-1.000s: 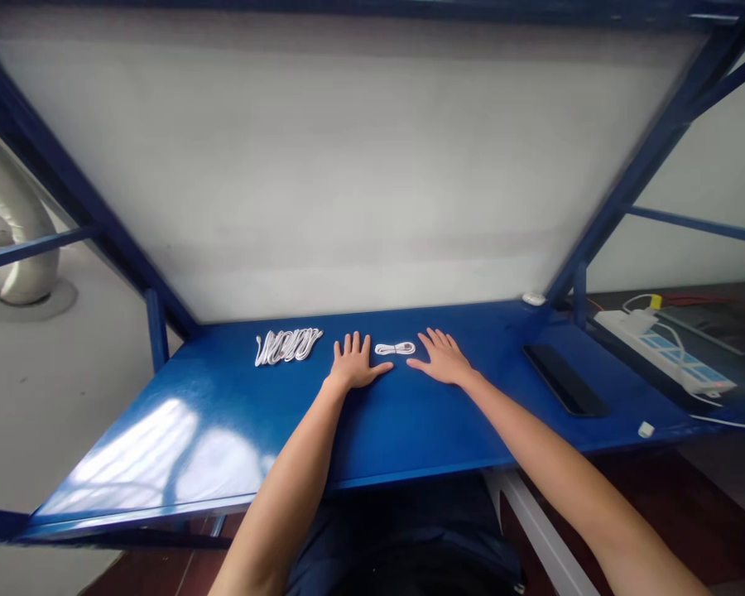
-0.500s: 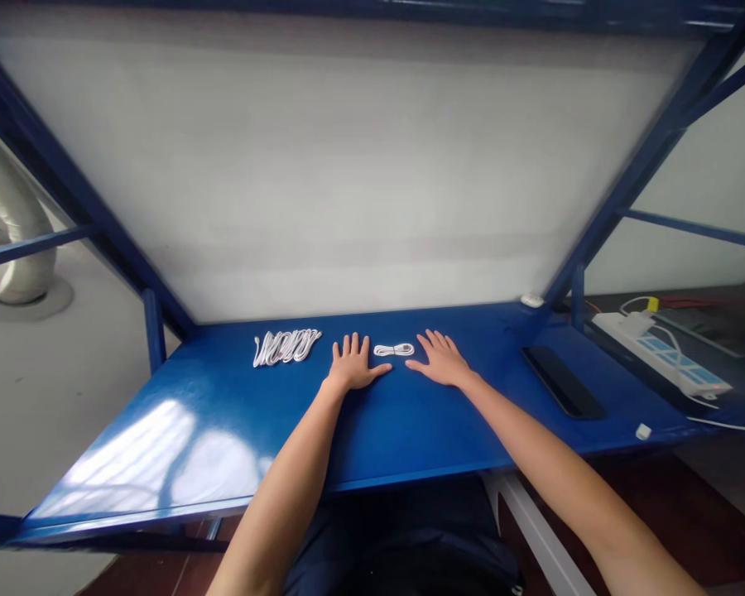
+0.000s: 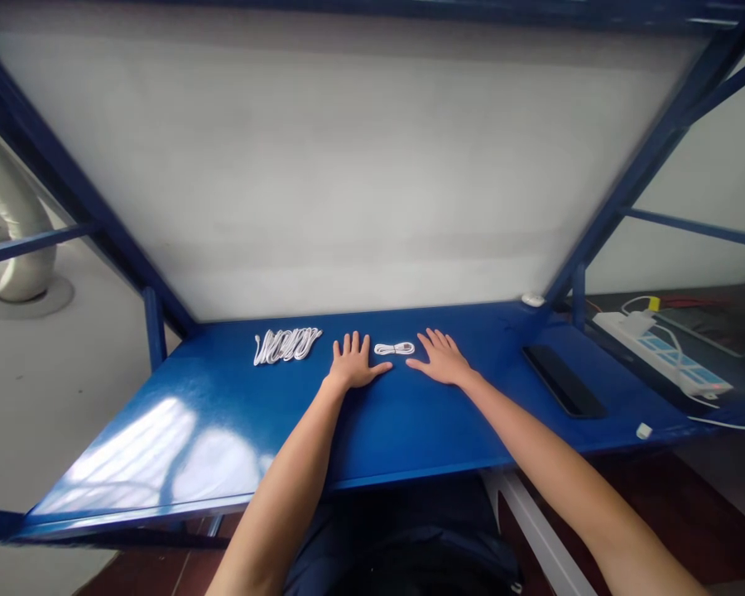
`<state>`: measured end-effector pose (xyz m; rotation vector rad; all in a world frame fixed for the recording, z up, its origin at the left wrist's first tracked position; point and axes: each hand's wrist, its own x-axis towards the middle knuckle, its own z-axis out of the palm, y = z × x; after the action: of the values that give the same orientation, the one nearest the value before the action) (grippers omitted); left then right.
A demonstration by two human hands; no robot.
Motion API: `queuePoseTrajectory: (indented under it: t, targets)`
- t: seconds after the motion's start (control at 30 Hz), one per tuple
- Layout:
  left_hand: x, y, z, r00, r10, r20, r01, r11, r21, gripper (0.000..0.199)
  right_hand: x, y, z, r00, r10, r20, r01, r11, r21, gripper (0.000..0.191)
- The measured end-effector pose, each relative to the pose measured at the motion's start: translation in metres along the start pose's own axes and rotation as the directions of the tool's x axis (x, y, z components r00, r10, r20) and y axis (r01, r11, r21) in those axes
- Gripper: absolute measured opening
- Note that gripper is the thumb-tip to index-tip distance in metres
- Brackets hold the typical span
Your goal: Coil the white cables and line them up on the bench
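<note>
Between the two hands, a small white cable coil [image 3: 394,349] lies on the blue table [image 3: 422,430], touched by neither. Left hand [image 3: 353,364] and right hand [image 3: 440,360] rest flat, palms down, fingers spread, each grip released and empty, arms reaching forward. Beyond the left hand lies a larger white cable bundle [image 3: 286,346]; a black slab [image 3: 564,381] lies beyond the right.

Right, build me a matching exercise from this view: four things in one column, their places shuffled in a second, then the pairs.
Things:
1. bundled white cable
2. small coiled white cable
3. black flat bar
4. white power strip

Places:
A. between the left hand and right hand
B. on the dark surface beside the table
C. right of the right hand
D. left of the left hand, on the blue table

Pairs: 1-D, 2-A, 3-C, 4-B
</note>
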<state>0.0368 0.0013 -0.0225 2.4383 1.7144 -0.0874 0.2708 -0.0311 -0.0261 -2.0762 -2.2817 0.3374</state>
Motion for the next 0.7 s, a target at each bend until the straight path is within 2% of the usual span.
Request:
queuePoseTrajectory:
  t: [0.7]
  targets:
    - [0.0013, -0.0006, 0.0018, 1.0, -0.002, -0.005, 0.002, 1.0, -0.004, 0.107, -0.0006, -0.0006, -0.001, 1.0, -0.007, -0.007, 0.007, 1.0, 0.006, 0.101]
